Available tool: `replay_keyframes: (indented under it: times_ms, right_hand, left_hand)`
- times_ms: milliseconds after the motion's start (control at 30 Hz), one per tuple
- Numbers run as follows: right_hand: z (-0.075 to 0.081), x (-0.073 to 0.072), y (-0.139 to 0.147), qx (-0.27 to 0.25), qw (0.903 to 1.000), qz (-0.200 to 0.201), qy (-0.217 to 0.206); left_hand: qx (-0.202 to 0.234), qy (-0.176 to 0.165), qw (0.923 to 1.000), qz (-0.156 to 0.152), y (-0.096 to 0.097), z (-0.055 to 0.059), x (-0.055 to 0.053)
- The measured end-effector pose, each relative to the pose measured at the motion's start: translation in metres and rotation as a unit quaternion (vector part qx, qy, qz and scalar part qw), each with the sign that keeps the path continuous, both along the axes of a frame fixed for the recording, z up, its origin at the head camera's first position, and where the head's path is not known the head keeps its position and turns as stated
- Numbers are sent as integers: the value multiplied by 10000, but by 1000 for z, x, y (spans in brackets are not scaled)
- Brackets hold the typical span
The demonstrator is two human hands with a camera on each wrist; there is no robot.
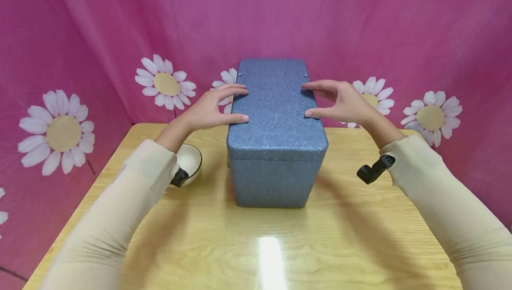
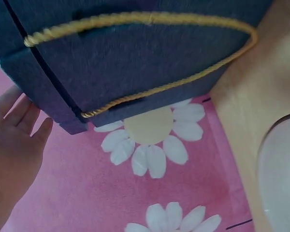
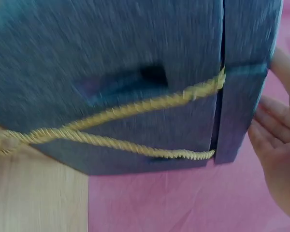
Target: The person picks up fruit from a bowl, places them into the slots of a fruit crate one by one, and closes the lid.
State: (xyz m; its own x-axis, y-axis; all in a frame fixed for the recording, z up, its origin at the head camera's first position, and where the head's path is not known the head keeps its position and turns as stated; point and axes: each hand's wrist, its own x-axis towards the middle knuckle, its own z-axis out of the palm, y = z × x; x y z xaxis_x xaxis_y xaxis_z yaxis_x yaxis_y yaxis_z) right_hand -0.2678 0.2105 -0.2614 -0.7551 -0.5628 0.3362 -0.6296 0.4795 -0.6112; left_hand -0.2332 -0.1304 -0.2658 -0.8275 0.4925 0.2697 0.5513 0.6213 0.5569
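Observation:
A blue-grey foam box [image 1: 272, 183] stands upright with its lid [image 1: 276, 107] on. My left hand [image 1: 208, 108] is at the lid's left edge, thumb and fingers spread apart with the tips over the rim. Opposite it, my right hand [image 1: 342, 103] has its fingertips at the right edge in a similar spread. A twisted yellow cord [image 2: 150, 18] loops down the box's left side from the lid seam. Another yellow cord [image 3: 130, 107] hangs on the right side, crossing itself near a dark slot in the wall [image 3: 125, 82].
A white bowl with a dark rim [image 1: 190, 160] sits on the wooden table [image 1: 200, 241] left of the box, partly behind the left wrist. A pink curtain with white flowers [image 1: 256, 14] hangs close behind the box. Black camera mounts [image 1: 375, 168] jut from the sleeves.

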Motion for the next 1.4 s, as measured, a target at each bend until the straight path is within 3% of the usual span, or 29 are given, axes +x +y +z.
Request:
replay_keyframes:
  times_ms: [300,467,600,800,1133,1267,1400]
  right_hand:
    - [-4,-40,-12,-9,9990,-336,-311]
    - [3,-52,-14,137,9982,-447,-364]
    - [8,-51,-12,272,9974,-502,-430]
    - [4,-47,-8,373,9960,-554,-598]
    - [-6,-48,5,-217,9940,-612,-884]
    - [-17,-46,3,-299,9927,-721,-925]
    - [-30,-40,1,-387,9921,-889,-790]
  left_hand:
    - [-888,-177,9955,280,10,9,-39]
    - [-1133,-403,9915,496,9,16,-53]
    - [-1095,-406,9917,543,10,16,-55]
    - [-898,-367,9938,534,12,5,-54]
    - [-725,-265,9964,357,25,-4,-69]
    - [-820,-544,9945,347,20,-7,-65]
    - [-881,-690,9924,511,7,-10,-55]
